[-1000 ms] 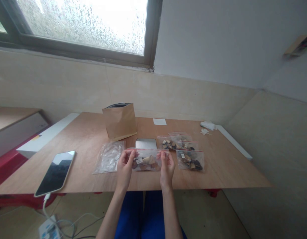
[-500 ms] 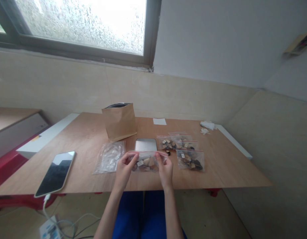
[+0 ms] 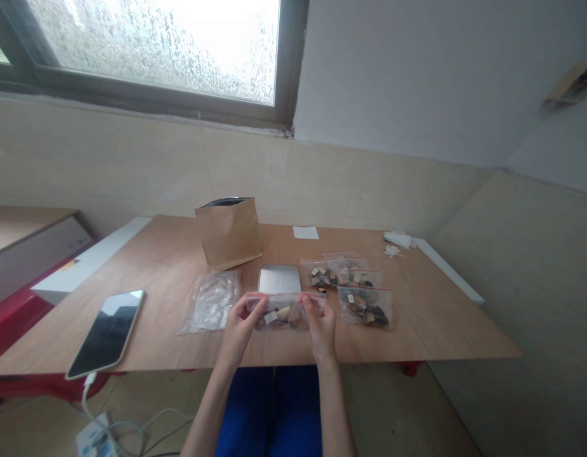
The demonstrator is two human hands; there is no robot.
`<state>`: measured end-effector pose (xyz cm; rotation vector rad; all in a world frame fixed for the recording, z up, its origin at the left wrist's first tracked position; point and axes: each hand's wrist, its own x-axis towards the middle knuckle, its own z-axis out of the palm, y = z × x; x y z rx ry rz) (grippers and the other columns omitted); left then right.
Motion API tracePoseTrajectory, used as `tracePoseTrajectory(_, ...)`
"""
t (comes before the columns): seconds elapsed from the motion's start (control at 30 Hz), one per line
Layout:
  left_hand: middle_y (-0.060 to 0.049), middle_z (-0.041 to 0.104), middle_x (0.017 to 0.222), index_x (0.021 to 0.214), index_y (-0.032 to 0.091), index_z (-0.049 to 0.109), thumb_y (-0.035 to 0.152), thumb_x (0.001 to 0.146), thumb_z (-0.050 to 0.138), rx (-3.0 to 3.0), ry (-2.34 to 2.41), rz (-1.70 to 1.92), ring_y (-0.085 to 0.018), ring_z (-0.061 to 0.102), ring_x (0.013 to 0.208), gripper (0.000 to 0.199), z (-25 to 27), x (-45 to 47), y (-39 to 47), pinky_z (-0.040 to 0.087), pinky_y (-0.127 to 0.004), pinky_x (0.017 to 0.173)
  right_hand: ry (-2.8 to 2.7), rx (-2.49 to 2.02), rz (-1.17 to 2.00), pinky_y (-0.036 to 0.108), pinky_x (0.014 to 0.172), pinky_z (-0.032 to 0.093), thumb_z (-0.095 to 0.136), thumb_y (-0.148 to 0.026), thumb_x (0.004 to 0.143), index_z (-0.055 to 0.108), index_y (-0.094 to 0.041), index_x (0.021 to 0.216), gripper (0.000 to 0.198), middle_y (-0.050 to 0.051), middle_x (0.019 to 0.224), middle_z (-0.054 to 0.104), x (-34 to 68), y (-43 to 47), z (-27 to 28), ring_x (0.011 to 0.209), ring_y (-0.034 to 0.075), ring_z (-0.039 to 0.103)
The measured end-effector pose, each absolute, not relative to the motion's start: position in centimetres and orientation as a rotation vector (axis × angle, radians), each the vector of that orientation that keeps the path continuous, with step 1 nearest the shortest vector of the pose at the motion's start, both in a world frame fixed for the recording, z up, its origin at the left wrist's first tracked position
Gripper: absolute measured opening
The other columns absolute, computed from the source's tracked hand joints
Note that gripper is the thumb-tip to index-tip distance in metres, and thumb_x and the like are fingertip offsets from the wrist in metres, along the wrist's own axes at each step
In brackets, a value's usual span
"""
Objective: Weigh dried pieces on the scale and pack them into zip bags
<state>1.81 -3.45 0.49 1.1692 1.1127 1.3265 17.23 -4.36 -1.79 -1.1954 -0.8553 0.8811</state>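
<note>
Two bare hands meet over the near edge of a broad plywood table (image 3: 417, 330), which carries everything else in view. Largest on it is a brown paper pouch (image 3: 229, 231) standing upright with its top open, well back from the hands; a smartphone (image 3: 106, 331) lies face up at the left edge with a cable running down off the table. Between the pouch and the hands lies a flat metal scale (image 3: 278, 278), and to its left a stack of empty clear bags (image 3: 210, 301). To the right of the scale sit several filled zip bags (image 3: 355, 289), lying flat and overlapping. The zip bag in hand (image 3: 284, 311) holds brown and tan chunks with a small white sachet, and it is held just above the table, just nearer than the scale. The left hand (image 3: 242, 325) pinches its left top corner and the right hand (image 3: 320, 325) pinches the top strip toward the right, both clamped on the red zip line. Judging from that grip, the step in hand looks like pressing the seal closed; the next move seems to call for running the fingertips along the whole strip so no gap remains.
</note>
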Motion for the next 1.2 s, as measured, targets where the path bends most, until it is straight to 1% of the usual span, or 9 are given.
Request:
tracePoseTrajectory(0.07, -0.003, 0.066, 0.073, 0.078, 0.016, 0.069, 0.045, 0.070, 0.066, 1.236, 1.097, 1.295, -0.014, 0.058, 0.064, 0.030, 0.6, 1.6, -3.5, 0.043, -0.021, 0.053, -0.830, -1.167, 0.917, 0.031, 0.072, 0.051, 0.066, -0.047, 0.071, 0.070, -0.015, 0.077, 0.033, 0.007, 0.078, 0.072, 17.1, -4.4, -2.0, 0.075, 0.020, 0.066)
tracePoseTrajectory(0.17, -0.005, 0.067, 0.079, 0.074, 0.017, 0.070, 0.044, 0.068, 0.068, 1.258, 1.129, 1.340, -0.017, 0.061, 0.074, 0.028, 0.6, 1.4, -3.6, 0.047, -0.023, 0.061, -0.862, -1.137, 0.978, 0.031, 0.072, 0.052, 0.066, -0.046, 0.072, 0.070, -0.015, 0.079, 0.032, 0.007, 0.081, 0.072, 16.8, -4.4, -1.9, 0.076, 0.020, 0.066)
tracePoseTrajectory(0.3, -0.004, 0.067, 0.077, 0.075, 0.017, 0.070, 0.042, 0.068, 0.069, 1.203, 1.139, 1.381, -0.017, 0.062, 0.073, 0.027, 0.4, 1.5, -3.6, 0.047, -0.022, 0.062, -0.947, -1.115, 0.998, 0.030, 0.071, 0.052, 0.068, -0.043, 0.071, 0.070, -0.015, 0.079, 0.029, 0.007, 0.080, 0.072, 16.4, -4.5, -1.4, 0.076, 0.020, 0.066)
tracePoseTrajectory(0.6, -0.005, 0.066, 0.079, 0.076, 0.017, 0.070, 0.038, 0.072, 0.067, 1.302, 1.112, 1.383, -0.018, 0.060, 0.077, 0.022, 0.8, 1.5, -4.0, 0.047, -0.024, 0.065, -1.039, -1.125, 0.839, 0.029, 0.071, 0.050, 0.065, -0.037, 0.075, 0.069, -0.016, 0.070, 0.022, 0.004, 0.072, 0.068, 16.0, -4.6, -0.6, 0.071, 0.018, 0.063)
tracePoseTrajectory(0.8, -0.005, 0.066, 0.076, 0.074, 0.017, 0.071, 0.040, 0.071, 0.067, 1.306, 1.121, 1.365, -0.017, 0.061, 0.071, 0.024, 0.6, 1.8, -3.8, 0.047, -0.024, 0.058, -1.045, -1.135, 0.857, 0.028, 0.069, 0.049, 0.065, -0.037, 0.074, 0.068, -0.016, 0.069, 0.022, 0.004, 0.071, 0.068, 16.5, -4.8, -0.2, 0.072, 0.018, 0.063)
tracePoseTrajectory(1.0, -0.006, 0.066, 0.076, 0.067, 0.017, 0.070, 0.037, 0.071, 0.067, 1.392, 1.084, 1.341, -0.018, 0.060, 0.075, 0.020, 0.9, 1.7, -3.7, 0.048, -0.026, 0.066, -1.055, -1.109, 0.979, 0.027, 0.064, 0.051, 0.066, -0.038, 0.072, 0.068, -0.017, 0.071, 0.022, 0.003, 0.072, 0.068, 16.5, -4.7, -0.2, 0.068, 0.017, 0.063)
tracePoseTrajectory(1.2, -0.006, 0.064, 0.076, 0.067, 0.017, 0.069, 0.035, 0.071, 0.067, 1.417, 1.062, 1.343, -0.018, 0.060, 0.076, 0.018, 0.7, 1.6, -3.7, 0.047, -0.027, 0.069, -1.184, -1.099, 0.943, 0.029, 0.069, 0.051, 0.066, -0.035, 0.073, 0.068, -0.017, 0.069, 0.019, 0.002, 0.072, 0.067, 16.0, -4.9, 0.2, 0.070, 0.017, 0.062)
